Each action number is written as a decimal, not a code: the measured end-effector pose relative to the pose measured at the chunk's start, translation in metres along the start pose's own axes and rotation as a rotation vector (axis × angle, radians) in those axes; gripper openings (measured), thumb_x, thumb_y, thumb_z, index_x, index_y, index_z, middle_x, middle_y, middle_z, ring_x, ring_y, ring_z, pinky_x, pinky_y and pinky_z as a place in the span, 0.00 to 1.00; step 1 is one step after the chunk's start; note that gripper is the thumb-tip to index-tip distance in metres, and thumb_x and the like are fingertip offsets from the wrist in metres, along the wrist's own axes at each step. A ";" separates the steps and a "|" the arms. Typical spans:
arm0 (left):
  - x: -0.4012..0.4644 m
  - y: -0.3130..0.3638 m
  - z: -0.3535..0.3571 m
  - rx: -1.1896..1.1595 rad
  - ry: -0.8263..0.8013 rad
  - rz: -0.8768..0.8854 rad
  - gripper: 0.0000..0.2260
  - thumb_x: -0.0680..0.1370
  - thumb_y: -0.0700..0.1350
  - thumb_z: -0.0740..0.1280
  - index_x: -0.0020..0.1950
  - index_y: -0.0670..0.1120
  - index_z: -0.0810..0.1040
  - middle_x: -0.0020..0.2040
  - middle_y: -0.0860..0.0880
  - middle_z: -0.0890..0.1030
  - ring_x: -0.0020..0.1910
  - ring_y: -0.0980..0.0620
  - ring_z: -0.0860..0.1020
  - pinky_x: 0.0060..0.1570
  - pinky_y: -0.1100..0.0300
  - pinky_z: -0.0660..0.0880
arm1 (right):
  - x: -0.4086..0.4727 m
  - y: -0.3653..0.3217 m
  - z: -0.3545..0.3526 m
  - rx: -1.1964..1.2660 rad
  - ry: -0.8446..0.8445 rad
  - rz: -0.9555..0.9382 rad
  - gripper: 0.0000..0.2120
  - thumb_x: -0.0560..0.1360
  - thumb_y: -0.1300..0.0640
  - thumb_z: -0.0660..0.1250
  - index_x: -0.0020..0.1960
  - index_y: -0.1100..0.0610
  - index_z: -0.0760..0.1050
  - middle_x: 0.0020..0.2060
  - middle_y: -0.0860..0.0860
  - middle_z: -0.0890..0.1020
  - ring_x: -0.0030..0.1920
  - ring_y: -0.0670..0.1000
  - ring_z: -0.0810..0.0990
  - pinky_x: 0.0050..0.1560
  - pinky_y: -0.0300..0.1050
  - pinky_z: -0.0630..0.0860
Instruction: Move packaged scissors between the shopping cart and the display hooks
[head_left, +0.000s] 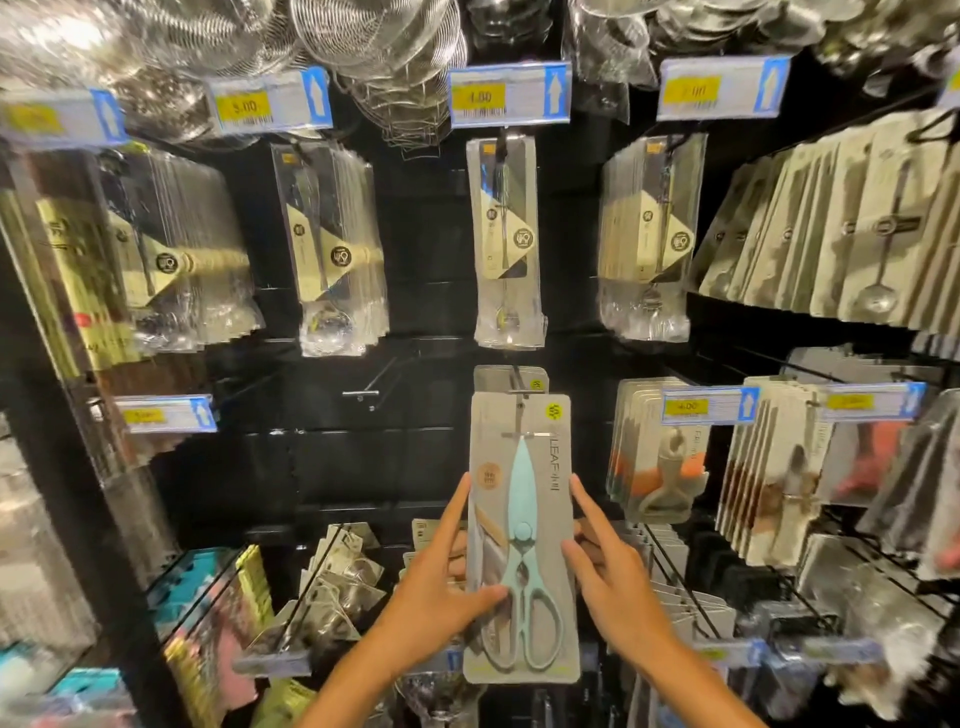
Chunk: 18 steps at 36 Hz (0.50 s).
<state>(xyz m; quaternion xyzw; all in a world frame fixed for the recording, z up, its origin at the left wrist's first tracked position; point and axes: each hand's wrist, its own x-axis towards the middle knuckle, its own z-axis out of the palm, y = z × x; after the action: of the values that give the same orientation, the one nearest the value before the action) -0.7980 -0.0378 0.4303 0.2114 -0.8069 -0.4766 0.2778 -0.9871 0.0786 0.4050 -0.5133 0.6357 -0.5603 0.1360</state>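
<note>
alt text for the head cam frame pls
Two hands hold a packaged pair of scissors up at a display hook, left hand and right hand gripping its side edges. Packaged utensils and price tags hang around it.

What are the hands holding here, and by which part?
Both hands hold the packaged scissors by the card's long side edges: left hand on the left edge with its thumb across the front, right hand on the right edge.
</note>
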 end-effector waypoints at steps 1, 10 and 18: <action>0.001 -0.002 -0.001 -0.003 -0.003 -0.003 0.51 0.72 0.49 0.79 0.75 0.77 0.45 0.71 0.57 0.75 0.66 0.57 0.78 0.62 0.57 0.78 | 0.002 0.001 0.002 0.004 0.000 0.002 0.31 0.84 0.59 0.60 0.79 0.36 0.53 0.57 0.36 0.82 0.54 0.51 0.84 0.57 0.60 0.80; 0.037 -0.025 -0.009 0.008 -0.075 0.010 0.50 0.76 0.44 0.75 0.77 0.73 0.39 0.66 0.51 0.78 0.60 0.57 0.81 0.57 0.58 0.81 | 0.028 0.023 0.011 -0.096 0.009 0.011 0.35 0.84 0.56 0.61 0.77 0.28 0.47 0.52 0.39 0.81 0.47 0.47 0.83 0.52 0.54 0.82; 0.086 -0.050 -0.014 -0.012 -0.073 0.005 0.45 0.79 0.43 0.71 0.78 0.69 0.40 0.72 0.49 0.73 0.65 0.59 0.77 0.56 0.62 0.80 | 0.069 0.029 0.018 -0.187 -0.085 0.084 0.41 0.83 0.49 0.62 0.74 0.26 0.33 0.71 0.44 0.73 0.59 0.46 0.81 0.62 0.51 0.79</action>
<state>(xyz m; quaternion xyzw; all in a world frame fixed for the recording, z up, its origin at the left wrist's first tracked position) -0.8501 -0.1212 0.4127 0.1904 -0.8142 -0.4879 0.2506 -1.0188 0.0080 0.4019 -0.5199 0.6999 -0.4700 0.1378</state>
